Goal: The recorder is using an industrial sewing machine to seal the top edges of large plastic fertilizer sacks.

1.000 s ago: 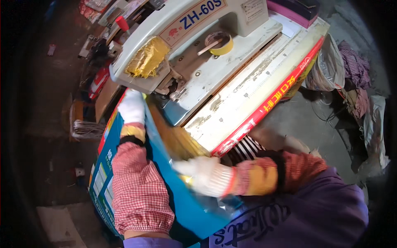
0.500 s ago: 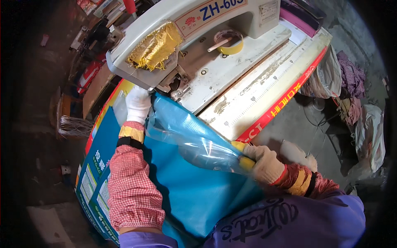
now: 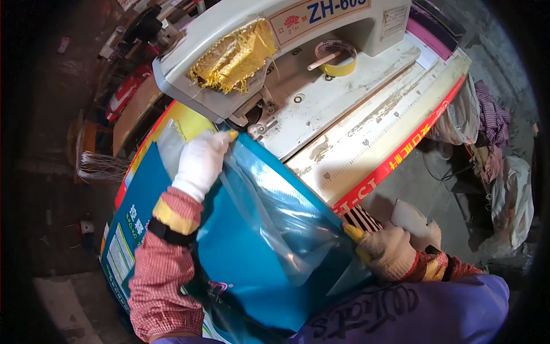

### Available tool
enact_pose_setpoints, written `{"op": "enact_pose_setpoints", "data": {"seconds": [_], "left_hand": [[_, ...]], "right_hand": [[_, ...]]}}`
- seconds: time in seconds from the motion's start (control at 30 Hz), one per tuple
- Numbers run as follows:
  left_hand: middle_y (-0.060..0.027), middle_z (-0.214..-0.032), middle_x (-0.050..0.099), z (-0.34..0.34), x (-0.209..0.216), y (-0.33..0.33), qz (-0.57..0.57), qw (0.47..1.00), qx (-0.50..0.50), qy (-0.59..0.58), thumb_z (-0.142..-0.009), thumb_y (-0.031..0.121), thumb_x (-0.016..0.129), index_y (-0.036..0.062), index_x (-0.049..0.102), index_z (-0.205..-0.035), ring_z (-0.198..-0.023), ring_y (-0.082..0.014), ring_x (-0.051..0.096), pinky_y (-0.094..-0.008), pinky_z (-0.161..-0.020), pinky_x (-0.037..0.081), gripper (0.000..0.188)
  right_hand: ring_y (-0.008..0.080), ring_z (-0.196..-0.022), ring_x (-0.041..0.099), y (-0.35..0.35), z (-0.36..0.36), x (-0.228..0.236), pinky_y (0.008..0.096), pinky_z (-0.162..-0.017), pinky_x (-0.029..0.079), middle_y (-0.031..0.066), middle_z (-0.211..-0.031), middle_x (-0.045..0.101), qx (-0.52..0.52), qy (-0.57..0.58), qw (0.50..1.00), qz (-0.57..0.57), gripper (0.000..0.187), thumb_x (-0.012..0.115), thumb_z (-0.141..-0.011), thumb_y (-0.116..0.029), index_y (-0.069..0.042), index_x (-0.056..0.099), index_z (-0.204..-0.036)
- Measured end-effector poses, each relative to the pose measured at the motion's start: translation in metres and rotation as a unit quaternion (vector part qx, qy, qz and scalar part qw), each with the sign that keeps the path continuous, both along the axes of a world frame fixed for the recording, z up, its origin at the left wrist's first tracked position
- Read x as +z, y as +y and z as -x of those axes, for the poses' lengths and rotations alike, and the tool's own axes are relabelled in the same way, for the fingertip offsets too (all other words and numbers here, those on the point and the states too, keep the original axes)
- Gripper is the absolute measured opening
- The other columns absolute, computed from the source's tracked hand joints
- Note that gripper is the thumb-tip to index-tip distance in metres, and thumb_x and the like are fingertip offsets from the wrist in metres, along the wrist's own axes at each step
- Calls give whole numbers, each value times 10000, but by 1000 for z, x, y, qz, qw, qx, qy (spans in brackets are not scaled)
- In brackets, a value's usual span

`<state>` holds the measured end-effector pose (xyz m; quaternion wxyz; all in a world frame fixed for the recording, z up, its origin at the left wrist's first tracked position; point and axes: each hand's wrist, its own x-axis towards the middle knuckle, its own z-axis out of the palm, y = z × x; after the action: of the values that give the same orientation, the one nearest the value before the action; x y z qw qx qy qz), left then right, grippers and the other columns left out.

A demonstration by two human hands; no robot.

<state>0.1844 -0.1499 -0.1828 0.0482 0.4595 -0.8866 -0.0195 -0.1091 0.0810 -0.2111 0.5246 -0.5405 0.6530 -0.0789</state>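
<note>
A large teal printed bag (image 3: 246,258) with a clear plastic liner (image 3: 286,229) spreads in front of me, its upper edge running along the front of a grey industrial sewing machine (image 3: 197,51). My left hand (image 3: 200,163), in a white glove with a yellow fingertip, is closed on the bag's edge at the left end, just in front of the presser foot (image 3: 260,129). At the right end, my right hand (image 3: 392,252), gloved with yellow fingertips, pinches the other end of that edge. The bag is stretched between both hands.
A roll of yellow tape (image 3: 342,67) with a white stick lies on the machine bed. A worn white board with a red front edge (image 3: 401,152) extends rightward. Plastic bags (image 3: 513,198) and cloth (image 3: 492,112) hang at right. Bundled wire (image 3: 103,166) is at left.
My left hand has drawn back toward me from the presser foot, and its yellow fingertip now shows. My right hand sits slightly lower and further right. The machine appears shifted right in view.
</note>
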Motion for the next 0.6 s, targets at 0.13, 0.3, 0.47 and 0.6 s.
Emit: {"op": "enact_pose_setpoints", "data": {"seconds": [0.13,0.3,0.47,0.6], "left_hand": [[-143,-830,639,-23,-15,-55,41,996,65,47,-742,119,565,93,643,-928,-813,-330,606,-397,-712,493,203],[-189,-901,639,-78,37,-130,194,975,90,52,-808,110,495,81,596,-1044,-901,-360,602,-414,-768,486,258],[-186,-947,628,-19,90,-78,150,978,121,-77,-763,76,555,69,617,-1019,-964,-362,567,-412,-826,462,264],[-172,-754,593,28,105,7,13,992,-47,-113,-739,61,555,37,637,-839,-748,-356,563,-421,-697,453,132]], "right_hand": [[161,-496,578,-45,-49,-11,331,-485,477,21,-559,577,-102,100,989,-42,566,497,-821,-608,-65,633,-736],[257,-530,602,-140,-116,1,417,-433,446,85,-580,587,136,109,924,341,213,508,-843,-228,-50,626,-837],[311,-611,640,-174,-119,23,462,-480,475,145,-665,636,209,252,851,410,174,549,-754,-99,-37,633,-893],[303,-737,642,-221,-85,12,391,-655,505,98,-779,666,356,1,858,370,212,567,-717,-209,-133,682,-878]]}}
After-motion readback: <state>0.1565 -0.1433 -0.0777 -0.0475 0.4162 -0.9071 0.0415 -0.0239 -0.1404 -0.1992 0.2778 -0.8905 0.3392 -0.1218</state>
